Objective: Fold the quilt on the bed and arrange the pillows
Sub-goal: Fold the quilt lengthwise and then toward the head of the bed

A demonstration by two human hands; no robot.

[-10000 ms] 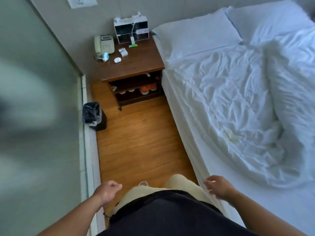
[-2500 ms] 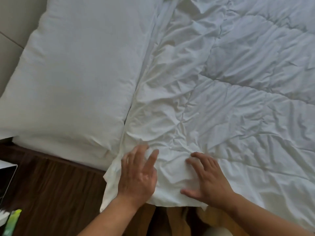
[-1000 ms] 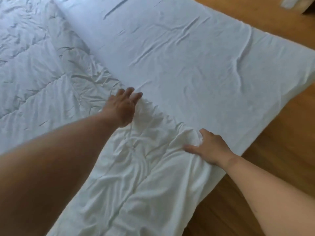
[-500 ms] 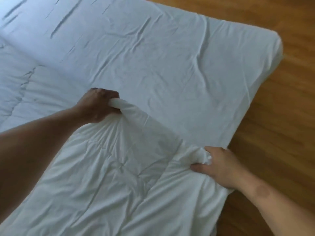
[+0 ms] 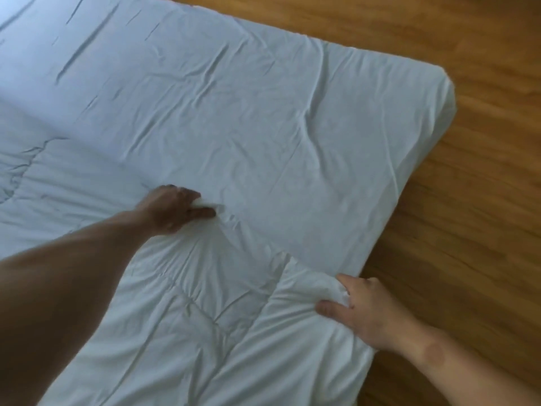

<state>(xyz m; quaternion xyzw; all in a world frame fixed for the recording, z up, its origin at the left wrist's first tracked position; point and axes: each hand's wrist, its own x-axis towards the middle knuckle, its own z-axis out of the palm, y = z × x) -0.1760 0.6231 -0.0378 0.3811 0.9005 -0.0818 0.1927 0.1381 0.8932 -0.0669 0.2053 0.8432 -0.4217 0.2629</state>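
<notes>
— White quilt (image 5: 205, 317), where?
— Spread over the near part of the mattress (image 5: 263, 98), free edge running from mid-mattress out to its side.
— Grips?
— Left hand (image 5: 172, 210) clamped on a bunch of that edge mid-mattress; right hand (image 5: 366, 306) pinching another at the mattress side.
— Next?
— Probably lifting both bunches; bulk lying behind the grips, bare mattress ahead.

Left hand (image 5: 172, 212): bare, without glove, ring or watch. Left forearm (image 5: 73, 273): bare along its whole visible length, uncovered by any sleeve. Right hand (image 5: 366, 312): bare. Right forearm (image 5: 474, 379): bare, bearing one round, flat mark (image 5: 433, 354) just above the wrist.
</notes>
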